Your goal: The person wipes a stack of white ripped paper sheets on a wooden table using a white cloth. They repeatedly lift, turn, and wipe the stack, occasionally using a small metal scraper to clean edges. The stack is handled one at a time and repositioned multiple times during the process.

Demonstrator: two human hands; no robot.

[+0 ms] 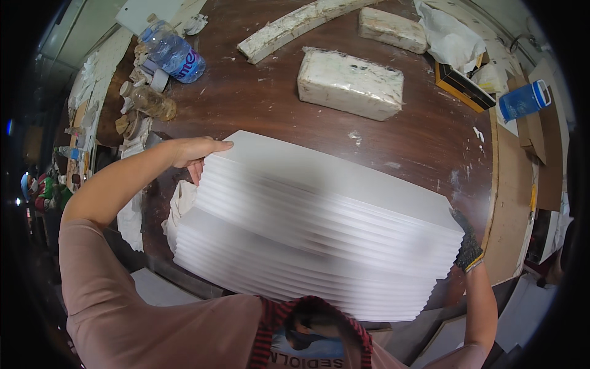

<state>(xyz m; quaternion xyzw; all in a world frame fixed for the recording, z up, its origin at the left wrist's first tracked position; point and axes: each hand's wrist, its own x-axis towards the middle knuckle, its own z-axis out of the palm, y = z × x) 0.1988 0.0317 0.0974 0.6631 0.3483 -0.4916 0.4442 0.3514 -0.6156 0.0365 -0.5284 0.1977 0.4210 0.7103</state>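
A large stack of white boards lies in front of me on the table, its near side showing many stepped edges in two layers. My bare left hand grips the upper layer at its far left corner, thumb along the top board and fingers curled down the end. At the right end, my right hand, in a dark grey glove with a yellow-trimmed cuff, presses around the edge of the upper layer. Part of its fingers is hidden by the boards. A crumpled pale cloth or paper sits beside the stack's left end.
On the brown table lie a tape-wrapped block, a smaller wrapped block and a long wrapped bar. Plastic bottles stand at the far left. A black-and-orange box and a blue jug are at the right.
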